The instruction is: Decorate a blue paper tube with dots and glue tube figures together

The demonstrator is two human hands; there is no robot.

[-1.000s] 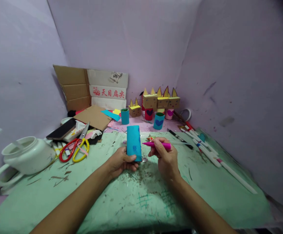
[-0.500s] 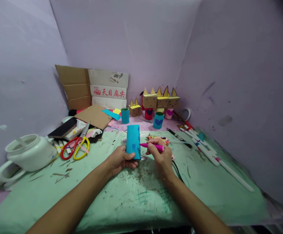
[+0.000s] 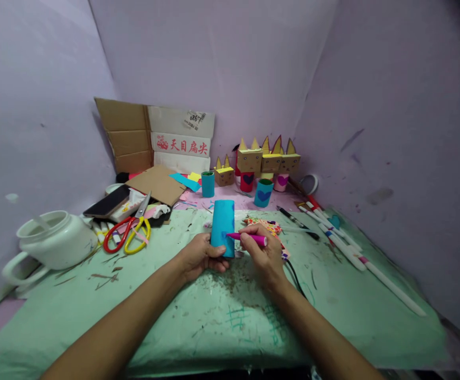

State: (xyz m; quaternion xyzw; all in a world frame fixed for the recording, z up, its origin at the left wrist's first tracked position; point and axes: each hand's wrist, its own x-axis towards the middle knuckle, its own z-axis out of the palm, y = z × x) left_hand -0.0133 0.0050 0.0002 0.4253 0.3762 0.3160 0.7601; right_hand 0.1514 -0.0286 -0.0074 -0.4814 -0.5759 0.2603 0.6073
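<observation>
A bright blue paper-covered tube [image 3: 222, 219] is held lengthwise above the table by my left hand [image 3: 208, 254], thumb across its near end and fingers beneath. Small darker blue marks show on its face and along its right edge. My right hand [image 3: 264, 253] pinches a magenta marker [image 3: 253, 239], whose tip meets or nearly meets the tube over the dark mark. Behind stand two shorter blue tubes, one plain [image 3: 208, 184] and one with a dark blue heart [image 3: 263, 193]. Cardboard cat heads [image 3: 249, 160] with pointed ears sit on several tubes at the back.
Scissors with red and yellow handles [image 3: 137, 224], a phone [image 3: 106, 203] and a white pot [image 3: 55, 243] lie left. Folded cardboard [image 3: 182, 137] leans on the back wall. Several white markers [image 3: 344, 248] and a black pen [image 3: 298, 222] lie right on the green cloth [image 3: 154, 327].
The view has shifted slightly, so everything sits a little farther right. The marker tip has moved from the tube's right edge inward over the dark mark on its face.
</observation>
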